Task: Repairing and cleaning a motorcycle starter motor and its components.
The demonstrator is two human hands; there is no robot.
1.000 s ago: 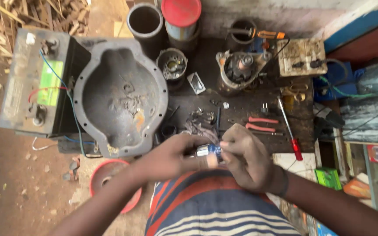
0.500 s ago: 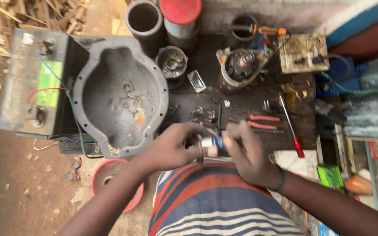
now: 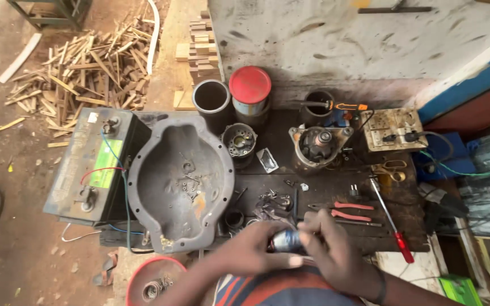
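Both my hands meet at the front edge of the dark workbench point(image 3: 324, 181). My left hand point(image 3: 253, 249) grips a small blue and silver cylindrical part point(image 3: 284, 241) from the left. My right hand point(image 3: 330, 249) closes over the same part from the right, fingers wrapped on its end. Most of the part is hidden between my fingers. Just beyond my hands lies a cluster of small metal pieces point(image 3: 273, 204).
A large grey metal housing point(image 3: 180, 181) sits left of my hands, beside a car battery point(image 3: 94, 164) with wires. Red-handled pliers point(image 3: 350, 212) and a red screwdriver point(image 3: 392, 224) lie at right. A starter motor body point(image 3: 320, 144), cans and a red bowl point(image 3: 154, 280) surround the bench.
The view has tilted up, showing more of the wall and wood scraps. My hands stay together on the small part, lower in the frame.
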